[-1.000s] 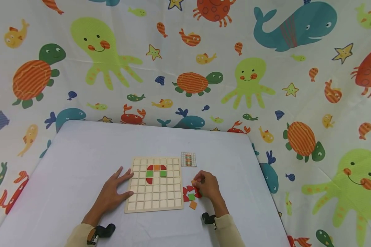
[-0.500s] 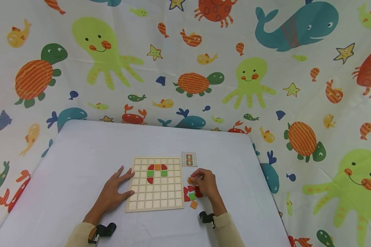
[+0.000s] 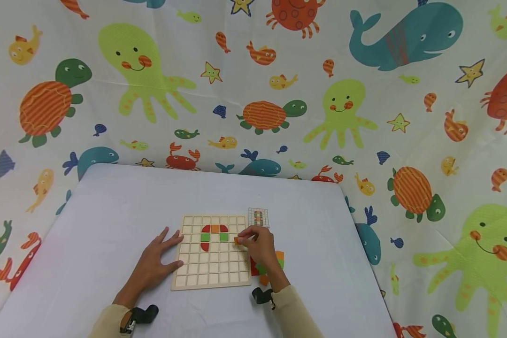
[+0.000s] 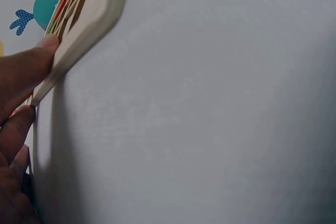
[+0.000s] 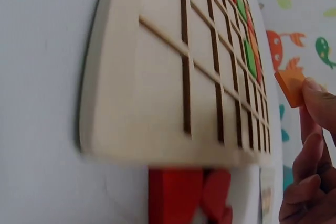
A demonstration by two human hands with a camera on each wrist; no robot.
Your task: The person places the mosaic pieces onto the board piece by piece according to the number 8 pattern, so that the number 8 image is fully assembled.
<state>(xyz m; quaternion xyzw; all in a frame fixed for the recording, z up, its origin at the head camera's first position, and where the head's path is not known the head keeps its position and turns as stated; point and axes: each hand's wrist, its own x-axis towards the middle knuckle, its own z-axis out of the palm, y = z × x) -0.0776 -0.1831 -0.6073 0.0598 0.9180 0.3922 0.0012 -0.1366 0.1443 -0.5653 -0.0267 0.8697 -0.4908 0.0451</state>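
Now an orange tile [image 3: 236,241], pinched by the right hand [image 3: 259,246], has been brought from near the loose pieces [image 3: 254,266] to above the grid board [image 3: 213,280]; one more placement seems prepared. The board's left edge is touched by the left hand [image 3: 153,264], fingers spread.

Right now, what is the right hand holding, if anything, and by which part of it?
An orange tile, pinched in the right hand near one edge; the opposite edge is free.
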